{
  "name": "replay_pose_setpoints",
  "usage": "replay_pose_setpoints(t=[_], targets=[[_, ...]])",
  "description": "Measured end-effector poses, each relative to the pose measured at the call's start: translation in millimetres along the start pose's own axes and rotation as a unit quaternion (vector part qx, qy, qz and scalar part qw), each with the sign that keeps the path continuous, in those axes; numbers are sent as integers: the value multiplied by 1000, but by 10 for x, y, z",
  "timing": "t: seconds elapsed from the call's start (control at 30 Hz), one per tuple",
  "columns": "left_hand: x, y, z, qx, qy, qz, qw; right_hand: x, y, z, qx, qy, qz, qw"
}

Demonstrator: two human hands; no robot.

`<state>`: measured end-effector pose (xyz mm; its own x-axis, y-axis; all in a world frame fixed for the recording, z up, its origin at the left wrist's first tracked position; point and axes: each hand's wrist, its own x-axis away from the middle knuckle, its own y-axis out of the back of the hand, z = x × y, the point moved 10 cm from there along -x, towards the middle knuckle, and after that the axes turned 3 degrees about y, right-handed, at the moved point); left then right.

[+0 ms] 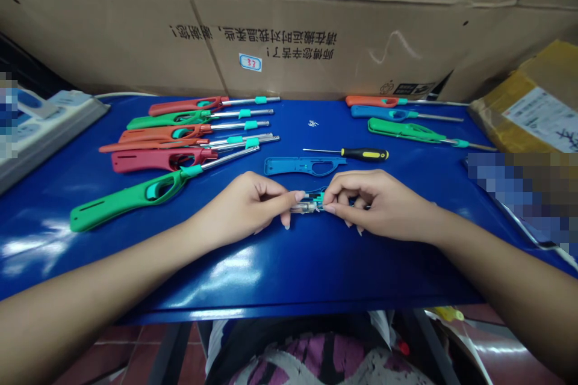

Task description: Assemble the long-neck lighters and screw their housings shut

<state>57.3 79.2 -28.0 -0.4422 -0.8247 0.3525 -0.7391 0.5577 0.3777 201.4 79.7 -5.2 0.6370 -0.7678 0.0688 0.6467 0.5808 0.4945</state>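
My left hand (264,203) is closed, pinching the clear plastic fuel tank (303,208) of a lighter's inner assembly between thumb and fingers. At the other end of that assembly, my right hand (368,201) has its thumb and index finger closed on a small teal part (318,199). The fingers cover much of both pieces. Just beyond my hands lies a blue lighter shell half (289,166), its hollow side up. Behind it rests a screwdriver (365,153) with a black and yellow handle, its shaft pointing left.
Several assembled red, orange and green stick lighters (169,158) lie in a row at left. Three more lighters (383,112) lie at back right. Tiny metal pieces (313,124) sit mid-table. A large cardboard box (280,18) walls the back; a taped carton (528,81) stands right, a power strip (58,117) left.
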Motion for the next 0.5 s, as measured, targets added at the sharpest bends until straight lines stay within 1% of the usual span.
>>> replay_pose_setpoints(t=[0.5], targets=[[6, -30, -5, 11, -5, 7, 1000, -17, -32, -2, 6, 2, 2, 1000]])
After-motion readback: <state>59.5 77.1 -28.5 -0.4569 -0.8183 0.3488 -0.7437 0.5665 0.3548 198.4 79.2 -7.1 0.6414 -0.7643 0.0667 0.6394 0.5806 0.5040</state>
